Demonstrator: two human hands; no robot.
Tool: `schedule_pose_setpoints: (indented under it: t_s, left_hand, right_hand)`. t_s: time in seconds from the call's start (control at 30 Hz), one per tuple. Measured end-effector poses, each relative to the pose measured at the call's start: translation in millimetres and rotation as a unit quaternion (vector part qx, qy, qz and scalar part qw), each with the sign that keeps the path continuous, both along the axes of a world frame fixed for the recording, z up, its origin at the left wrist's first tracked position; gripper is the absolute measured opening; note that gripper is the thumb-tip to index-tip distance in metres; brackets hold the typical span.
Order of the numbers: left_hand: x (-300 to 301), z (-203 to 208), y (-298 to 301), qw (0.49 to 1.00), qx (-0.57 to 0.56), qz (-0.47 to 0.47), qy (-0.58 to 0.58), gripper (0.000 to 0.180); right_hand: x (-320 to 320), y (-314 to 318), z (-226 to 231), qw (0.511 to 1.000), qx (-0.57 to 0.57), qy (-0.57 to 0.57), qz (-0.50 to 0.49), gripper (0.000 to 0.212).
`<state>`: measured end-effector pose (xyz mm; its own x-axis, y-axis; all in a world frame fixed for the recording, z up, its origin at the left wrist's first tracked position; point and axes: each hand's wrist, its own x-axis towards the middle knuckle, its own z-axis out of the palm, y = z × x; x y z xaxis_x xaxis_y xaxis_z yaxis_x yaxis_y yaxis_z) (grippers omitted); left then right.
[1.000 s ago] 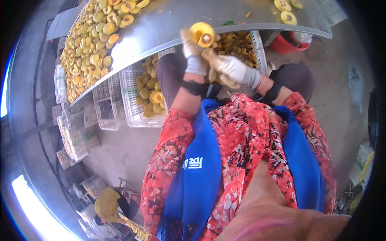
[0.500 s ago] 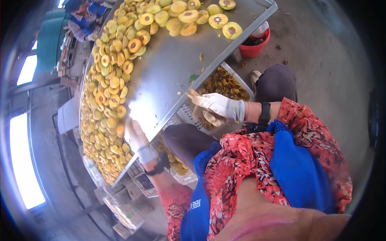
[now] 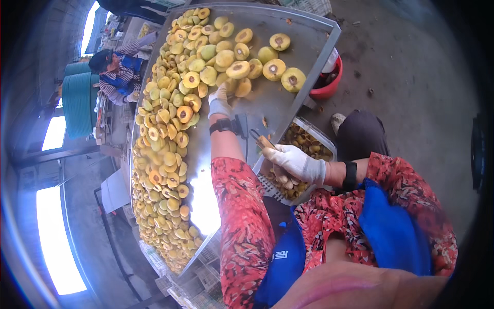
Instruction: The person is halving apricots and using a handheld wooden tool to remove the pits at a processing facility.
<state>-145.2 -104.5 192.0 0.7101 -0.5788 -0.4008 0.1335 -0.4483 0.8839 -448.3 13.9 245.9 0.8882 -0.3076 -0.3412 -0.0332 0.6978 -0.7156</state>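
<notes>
On the metal table (image 3: 247, 123) lies a wide pile of halved yellow peaches (image 3: 159, 154), several with brown pits showing. My left hand (image 3: 220, 100), in a white glove, reaches over the table to a peach half (image 3: 225, 81) at the pile's inner edge. Its fingertips are partly hidden, so whether they grip the half does not show. In its white glove, my right hand (image 3: 294, 164) is closed round a wooden-handled pitting tool (image 3: 263, 141) with a thin dark metal tip. This hand is above a white crate (image 3: 329, 149) of brownish-yellow fruit pieces (image 3: 307, 142).
A raised metal rim (image 3: 314, 67) edges the table. Right of it, a red bucket (image 3: 329, 87) stands on the floor (image 3: 401, 103). Another person (image 3: 118, 72) works at the far left, beside a green ribbed stack (image 3: 77, 103).
My left hand has moved from the table's near left edge up and across to the peach halves farther away. My right hand still holds the tool. The view has shifted.
</notes>
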Motion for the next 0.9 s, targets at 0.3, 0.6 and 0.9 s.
schedule_pose_setpoints:
  t_s: [0.3, 0.6, 0.9]
  left_hand:
    - [-30, 25, 83, 0.982, -0.179, -0.046, 0.026, 0.017]
    - [-111, 68, 197, 0.938, -0.299, 0.004, 0.177, 0.042]
    - [-145, 57, 222, 0.954, -0.298, 0.022, 0.035, 0.057]
  right_hand:
    - [12, -1, -10, 0.998, -0.006, -0.005, -0.058, 0.039]
    - [22, 2, -9, 0.925, -0.374, 0.065, 0.006, 0.047]
    - [17, 3, 4, 0.868, -0.485, 0.063, 0.086, 0.049]
